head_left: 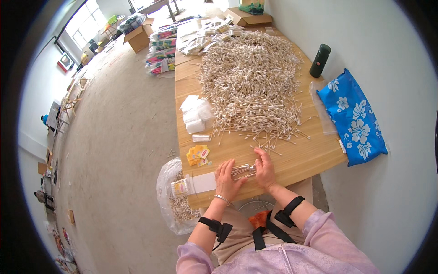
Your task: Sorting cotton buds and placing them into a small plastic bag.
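A small bundle of cotton swabs (243, 171) lies crosswise between my hands near the table's front edge. My left hand (226, 178) is closed over the bundle's left end, its fingers curved down. Against the right end presses my right hand (264, 170), thumb and fingers cupped round the tips. Beside my left hand, a flat white strip (203, 182) runs to the table's left edge. A packet with a yellow label (179, 187) sits at its outer end. Yellow printed cards (198, 154) lie just beyond my left hand.
A large heap of loose cotton swabs (251, 77) covers the table (319, 157). Clear small bags (196, 114) are stacked at its left. A dark green bottle (320, 60) and a blue flowered pouch (356, 118) are by the wall. A plastic sack of swabs (166, 182) stands below the left edge.
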`<move>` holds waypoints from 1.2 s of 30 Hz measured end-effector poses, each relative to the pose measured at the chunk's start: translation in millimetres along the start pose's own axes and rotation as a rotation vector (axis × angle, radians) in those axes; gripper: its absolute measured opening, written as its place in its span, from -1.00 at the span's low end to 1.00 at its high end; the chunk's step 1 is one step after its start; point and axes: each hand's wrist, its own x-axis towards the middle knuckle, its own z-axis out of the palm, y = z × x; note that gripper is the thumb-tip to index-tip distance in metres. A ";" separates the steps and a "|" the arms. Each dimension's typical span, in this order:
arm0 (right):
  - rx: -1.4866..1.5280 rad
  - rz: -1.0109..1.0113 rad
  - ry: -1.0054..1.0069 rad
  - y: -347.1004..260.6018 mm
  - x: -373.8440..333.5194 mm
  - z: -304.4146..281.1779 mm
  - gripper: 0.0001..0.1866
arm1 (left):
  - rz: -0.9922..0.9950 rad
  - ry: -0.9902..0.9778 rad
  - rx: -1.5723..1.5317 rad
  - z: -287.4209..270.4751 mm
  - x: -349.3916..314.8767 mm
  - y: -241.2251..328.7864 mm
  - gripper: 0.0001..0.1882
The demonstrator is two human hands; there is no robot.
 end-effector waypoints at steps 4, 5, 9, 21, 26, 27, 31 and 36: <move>0.092 0.032 -0.006 0.1 3.9 9.5 -0.60 | -0.023 -0.057 -0.055 6.0 -12.5 -6.7 -0.24; 0.091 0.030 -0.009 -0.9 4.8 13.5 -0.60 | -0.035 -0.045 -0.082 6.4 -12.3 -6.6 -0.28; 0.137 0.005 -0.096 -2.0 10.8 34.3 -0.58 | -0.049 -0.026 -0.140 6.4 -11.2 -9.5 -0.32; -0.898 -0.520 -0.476 -15.3 -10.1 23.6 -0.27 | -0.314 0.158 -0.518 11.7 -18.0 -26.4 -0.48; -0.960 -0.434 -0.550 -22.5 -11.4 25.8 -0.06 | -0.356 0.326 -0.782 22.3 -17.7 -30.0 -0.53; -0.953 -0.438 -0.561 -20.6 -2.8 26.7 -0.06 | -0.355 0.322 -0.787 23.7 -17.3 -28.6 -0.53; -0.952 -0.470 -0.572 -15.8 11.3 28.5 -0.08 | -0.390 0.349 -0.884 27.6 -19.7 -31.9 -0.54; -0.919 -0.442 -0.634 -21.7 -17.7 14.7 -0.16 | -0.401 0.397 -0.877 27.3 -19.8 -31.6 -0.56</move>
